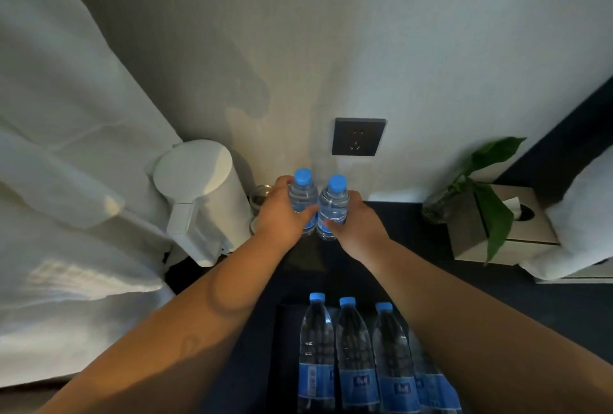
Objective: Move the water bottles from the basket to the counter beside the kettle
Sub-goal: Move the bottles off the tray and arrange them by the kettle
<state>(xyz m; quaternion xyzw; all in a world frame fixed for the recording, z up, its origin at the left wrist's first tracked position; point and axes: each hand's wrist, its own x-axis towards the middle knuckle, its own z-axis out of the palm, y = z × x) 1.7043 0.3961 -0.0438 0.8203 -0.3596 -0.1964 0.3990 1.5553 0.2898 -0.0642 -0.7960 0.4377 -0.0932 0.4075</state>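
Just right of the white kettle (202,194), the left hand (282,214) and right hand (356,224) each clasp an upright water bottle (302,198) on the dark counter (414,247); three bottles (351,354) lie nearer, in the basket (282,364).

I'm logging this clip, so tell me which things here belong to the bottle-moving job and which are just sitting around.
Job: left hand and right hand, each gripping an upright bottle; basket bottles; basket; kettle; counter.

Idle: wall socket, plant, tissue box, glass jar.
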